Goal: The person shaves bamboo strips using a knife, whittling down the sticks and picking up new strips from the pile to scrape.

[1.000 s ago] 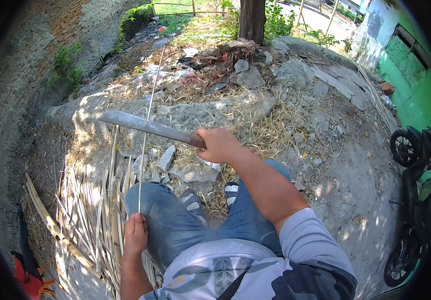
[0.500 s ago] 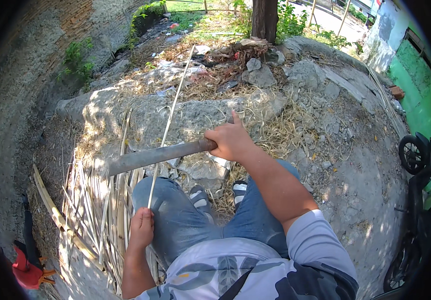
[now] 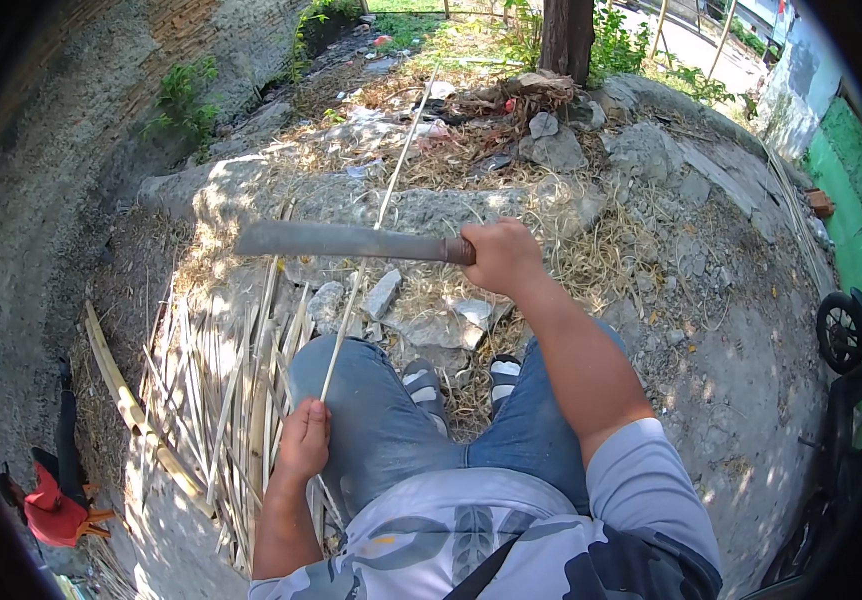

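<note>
My right hand (image 3: 501,258) grips the brown handle of a machete (image 3: 341,240), held out in front of my knees. Its broad grey blade points left, nearly level across the picture. A long, thin pale strip (image 3: 403,160), apparently split bamboo, is pinched near its lower end by my left hand (image 3: 303,437), beside my left thigh. From there the strip slants up and away. The blade crosses over the middle of the strip and hides a short piece; whether they touch I cannot tell.
Many loose strips (image 3: 236,420) lie to my left, with a split bamboo length (image 3: 116,375) beside them. A person in red (image 3: 54,510) sits at far left. Broken stones (image 3: 383,293) and a concrete ledge (image 3: 321,205) lie ahead. A wheeled vehicle (image 3: 841,330) stands at right.
The machete has moved farther out along the strip, away from me, and its blade has swung up to nearly level. My left hand keeps its hold. The view has turned slightly left.
</note>
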Available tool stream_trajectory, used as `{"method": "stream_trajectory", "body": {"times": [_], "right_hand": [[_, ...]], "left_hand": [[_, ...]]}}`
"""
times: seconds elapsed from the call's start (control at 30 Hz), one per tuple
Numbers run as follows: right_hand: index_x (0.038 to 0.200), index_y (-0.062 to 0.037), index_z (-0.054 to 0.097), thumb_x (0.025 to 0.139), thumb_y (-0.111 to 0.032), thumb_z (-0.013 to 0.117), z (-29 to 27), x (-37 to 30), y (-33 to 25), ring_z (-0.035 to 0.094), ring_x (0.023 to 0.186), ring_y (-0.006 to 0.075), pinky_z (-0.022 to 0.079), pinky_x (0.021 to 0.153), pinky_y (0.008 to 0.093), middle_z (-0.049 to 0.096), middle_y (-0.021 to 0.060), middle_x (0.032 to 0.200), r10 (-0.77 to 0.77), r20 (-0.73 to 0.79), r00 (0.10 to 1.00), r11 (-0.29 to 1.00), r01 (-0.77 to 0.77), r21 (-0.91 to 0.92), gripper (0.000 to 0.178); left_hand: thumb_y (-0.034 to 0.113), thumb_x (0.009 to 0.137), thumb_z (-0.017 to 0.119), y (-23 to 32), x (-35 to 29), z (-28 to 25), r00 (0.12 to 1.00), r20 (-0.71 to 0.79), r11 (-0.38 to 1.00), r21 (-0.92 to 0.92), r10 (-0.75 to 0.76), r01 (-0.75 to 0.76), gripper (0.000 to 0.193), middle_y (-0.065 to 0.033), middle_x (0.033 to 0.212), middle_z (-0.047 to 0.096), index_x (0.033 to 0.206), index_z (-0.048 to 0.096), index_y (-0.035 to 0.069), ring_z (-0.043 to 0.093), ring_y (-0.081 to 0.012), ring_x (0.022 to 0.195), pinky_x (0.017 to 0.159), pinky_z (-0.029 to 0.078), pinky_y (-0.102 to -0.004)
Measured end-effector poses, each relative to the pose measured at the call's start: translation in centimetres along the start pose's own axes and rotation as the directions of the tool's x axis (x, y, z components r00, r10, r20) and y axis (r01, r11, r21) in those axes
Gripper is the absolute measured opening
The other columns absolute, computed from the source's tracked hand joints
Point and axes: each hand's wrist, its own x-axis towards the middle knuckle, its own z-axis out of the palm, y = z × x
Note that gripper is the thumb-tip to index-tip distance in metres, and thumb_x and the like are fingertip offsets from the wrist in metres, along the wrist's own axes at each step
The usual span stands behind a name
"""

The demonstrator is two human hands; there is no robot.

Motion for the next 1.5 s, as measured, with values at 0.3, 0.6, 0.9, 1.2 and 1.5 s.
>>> {"method": "stream_trajectory", "body": {"times": [0.3,0.6,0.9,1.2,1.5], "right_hand": [[0.09,-0.0141,0.068,0.072,-0.025,0.074,0.2,-1.2,-1.3,0.07,0.077,0.034,0.055,0.074,0.0475,0.071,0.0103,0.079,0.03,0.048,0.998,0.999,-0.031,0.034,0.022],[0.088,-0.0156,0.069,0.069,-0.023,0.074,-0.1,-0.5,-1.9,0.07,0.076,0.0298,0.053,0.078,0.0425,0.071,0.0086,0.077,-0.104,-0.01,0.994,0.992,0.103,-0.067,0.021],[0.093,-0.0166,0.069,0.077,-0.029,0.074,-1.5,-0.8,-0.2,0.072,0.084,0.0337,0.056,0.076,0.0495,0.072,0.0104,0.083,0.307,0.099,0.947,0.951,-0.309,0.007,0.02],[0.085,-0.0184,0.067,0.067,-0.023,0.075,0.6,-0.8,-3.6,0.07,0.073,0.0245,0.049,0.083,0.0356,0.071,0.0034,0.075,-0.311,0.143,0.939,0.947,0.32,-0.041,0.021],[0.091,-0.0148,0.068,0.075,-0.029,0.076,-1.9,-0.6,1.3,0.07,0.081,0.0356,0.056,0.075,0.0507,0.071,0.0112,0.078,0.366,-0.014,0.93,0.929,-0.365,0.066,0.022]], "left_hand": [[0.033,0.112,0.043,0.5,0.2,-0.2,0.999,0.022,0.999,0.009,-0.049,0.049,0.038,0.005,0.063,0.044,0.088,0.056,0.005,0.038,-0.0058,0.054,0.049,0.034,-0.0258],[0.032,0.111,0.046,0.0,0.0,-0.4,1.0,0.0,0.984,0.175,0.006,-0.006,0.038,0.0035,0.064,0.047,0.088,0.058,0.004,0.041,-0.0069,0.057,0.051,0.036,-0.0269],[0.032,0.111,0.046,-0.1,0.2,-0.5,1.0,0.011,0.987,0.16,0.018,-0.019,0.037,0.004,0.064,0.047,0.087,0.056,0.005,0.042,-0.0067,0.055,0.05,0.036,-0.0258],[0.039,0.111,0.044,0.1,0.0,-0.1,0.999,0.005,0.99,0.134,0.033,-0.033,0.038,0.0072,0.064,0.04,0.09,0.055,0.009,0.035,-0.0038,0.054,0.048,0.029,-0.0222],[0.039,0.111,0.044,-1.1,0.3,-0.2,0.992,-0.007,0.983,0.137,0.123,-0.121,0.036,0.0078,0.064,0.038,0.09,0.053,0.011,0.033,-0.0036,0.053,0.048,0.028,-0.0217]]}}
